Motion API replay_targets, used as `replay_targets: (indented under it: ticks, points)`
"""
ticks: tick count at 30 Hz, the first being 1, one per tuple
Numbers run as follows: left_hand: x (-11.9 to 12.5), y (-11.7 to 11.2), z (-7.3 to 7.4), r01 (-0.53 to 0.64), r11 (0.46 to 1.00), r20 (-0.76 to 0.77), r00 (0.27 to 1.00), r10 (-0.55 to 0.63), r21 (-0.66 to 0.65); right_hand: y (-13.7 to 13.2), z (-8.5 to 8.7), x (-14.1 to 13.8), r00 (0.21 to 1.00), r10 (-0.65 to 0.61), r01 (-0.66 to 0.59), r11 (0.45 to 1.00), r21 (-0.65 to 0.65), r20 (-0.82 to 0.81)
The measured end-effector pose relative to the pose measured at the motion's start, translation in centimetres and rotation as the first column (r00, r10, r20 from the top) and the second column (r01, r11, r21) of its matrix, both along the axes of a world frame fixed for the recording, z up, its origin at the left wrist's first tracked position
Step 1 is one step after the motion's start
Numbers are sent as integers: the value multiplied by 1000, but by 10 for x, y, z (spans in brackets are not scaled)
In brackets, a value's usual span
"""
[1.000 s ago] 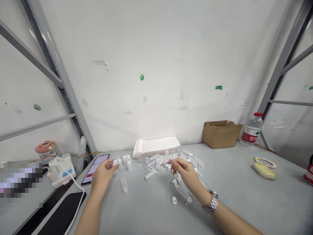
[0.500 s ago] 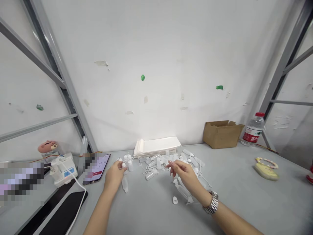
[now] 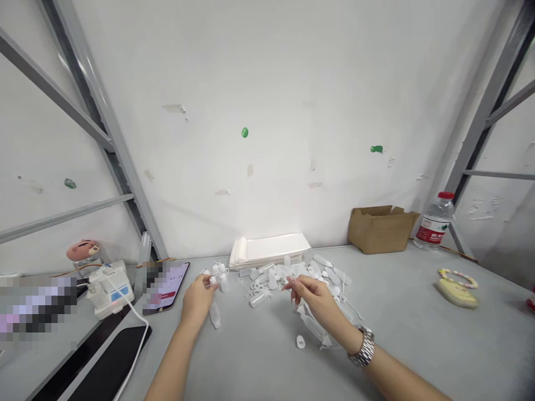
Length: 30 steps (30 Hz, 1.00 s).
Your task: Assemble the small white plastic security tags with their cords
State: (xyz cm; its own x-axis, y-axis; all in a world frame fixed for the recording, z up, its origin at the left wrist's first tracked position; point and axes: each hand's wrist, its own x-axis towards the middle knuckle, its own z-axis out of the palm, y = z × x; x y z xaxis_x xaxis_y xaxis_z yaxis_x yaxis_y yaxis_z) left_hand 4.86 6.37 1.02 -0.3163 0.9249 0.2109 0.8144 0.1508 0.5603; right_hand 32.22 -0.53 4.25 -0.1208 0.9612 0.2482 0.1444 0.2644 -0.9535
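My left hand point(image 3: 197, 298) has its thumb and fingers closed on a small white capped bottle point(image 3: 213, 280), which stands by a cluster of similar capped bottles point(image 3: 223, 283). Just below it an uncapped translucent bottle point(image 3: 214, 316) lies on its side. My right hand point(image 3: 311, 294) hovers over the right part of a loose pile of translucent bottles and white ring-ended sticks point(image 3: 271, 277). Its fingertips are pinched together; whether anything small is between them I cannot make out. Below that hand lie another translucent bottle point(image 3: 313, 327) and a loose white cap point(image 3: 300, 342).
Behind the pile sits a stack of white trays point(image 3: 271, 250) against the wall. A cardboard box point(image 3: 380, 229) and a water bottle point(image 3: 434, 221) stand back right; a yellow case point(image 3: 456, 293) lies nearer. To the left are a lit phone point(image 3: 169, 287), a power strip point(image 3: 109, 288) and a cable.
Almost nothing differs. The whole view has shifted very slightly, and both hands keep nearly the same places and grips.
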Motion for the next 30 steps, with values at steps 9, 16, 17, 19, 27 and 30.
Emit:
replay_targets:
  ticks: [9,16,17,19,27,30]
  points:
    - [2,-2,3,-10,999,-24,1000,9,-34,0,-1,-1,1000,1,-1,1000,-8,4]
    - [-2,-18,18,-107,983,-68,993,98,-147,3,5,3,999,-12,13,1000,20,-50]
    - [-2,-21,22,-133,980,-81,989,122,-151,5,6,6,998,-24,25,999,25,-53]
    - [2,-28,32,-185,976,-108,979,173,-112,12,8,14,998,-42,43,999,15,-37]
    - [78,-48,56,252,961,-158,950,-268,-113,14,7,51,813,140,1,970,-242,565]
    - [103,-46,46,501,837,-223,810,-543,-219,5,7,48,683,159,31,969,-246,713]
